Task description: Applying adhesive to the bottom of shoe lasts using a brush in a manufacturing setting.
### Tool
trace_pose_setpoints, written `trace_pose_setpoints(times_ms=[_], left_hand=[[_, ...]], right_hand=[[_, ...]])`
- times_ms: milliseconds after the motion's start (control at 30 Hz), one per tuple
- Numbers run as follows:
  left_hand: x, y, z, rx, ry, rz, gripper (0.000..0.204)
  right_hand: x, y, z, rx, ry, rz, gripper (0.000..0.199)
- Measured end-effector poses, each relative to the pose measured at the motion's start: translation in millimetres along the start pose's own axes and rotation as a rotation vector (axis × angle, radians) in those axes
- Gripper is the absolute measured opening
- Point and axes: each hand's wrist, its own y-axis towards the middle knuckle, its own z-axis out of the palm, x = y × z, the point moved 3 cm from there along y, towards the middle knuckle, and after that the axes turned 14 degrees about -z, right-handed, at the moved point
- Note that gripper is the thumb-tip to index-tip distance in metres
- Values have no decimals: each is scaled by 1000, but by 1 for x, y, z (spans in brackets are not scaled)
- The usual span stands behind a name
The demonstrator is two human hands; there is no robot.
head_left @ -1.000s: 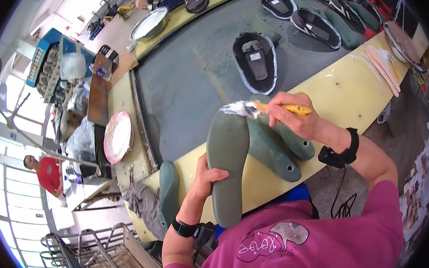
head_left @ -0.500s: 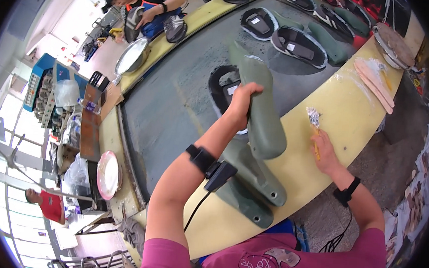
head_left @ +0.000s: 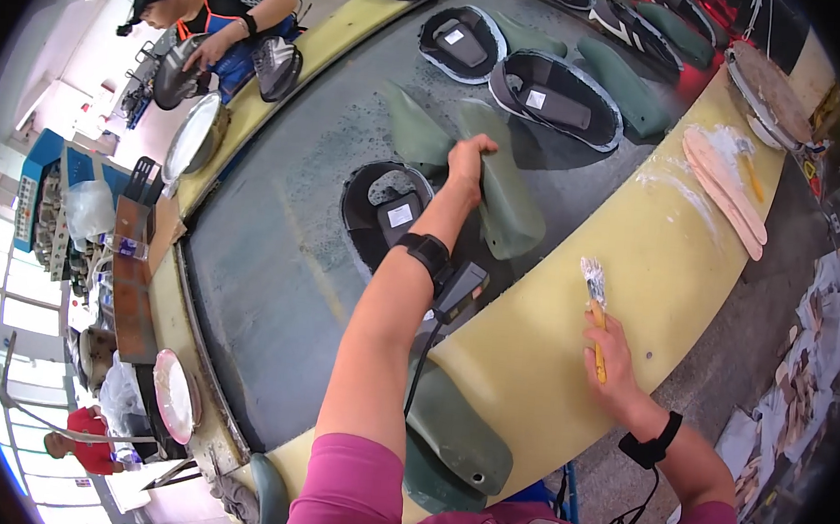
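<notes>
My left hand [head_left: 468, 163] reaches over the dark conveyor belt, its fingers curled over the edge of a green shoe last [head_left: 510, 205]. That last rests low on the belt, its near end by the yellow table edge. Beside it lies another green last [head_left: 415, 130], and a dark shoe upper [head_left: 385, 211] sits to the left of my forearm. In my right hand [head_left: 613, 363] is a brush [head_left: 597, 299] with a yellow handle, held above the yellow table, its bristles coated white and pointing away from me.
Two green lasts [head_left: 462, 430] lie by my left forearm. Pale insoles [head_left: 722, 191] and another brush [head_left: 752, 173] lie at right, near a round pan [head_left: 768, 92]. More uppers [head_left: 558, 98] stand on the belt. A co-worker [head_left: 202, 33] handles a shoe across it.
My left hand has moved the last farther away and lowered it onto the belt beside another last. The brush in my right hand has come nearer to me. The whole view has shifted.
</notes>
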Motion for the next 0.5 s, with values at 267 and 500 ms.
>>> trace_pose_setpoints(times_ms=[267,500], left_hand=[[-53,30,10,-123,-42,125,47],[-11,3,29,-322,172,139,69]], right_hand=[[5,6,-3,17,59,6,25],[8,2,-7,35,43,6,27]])
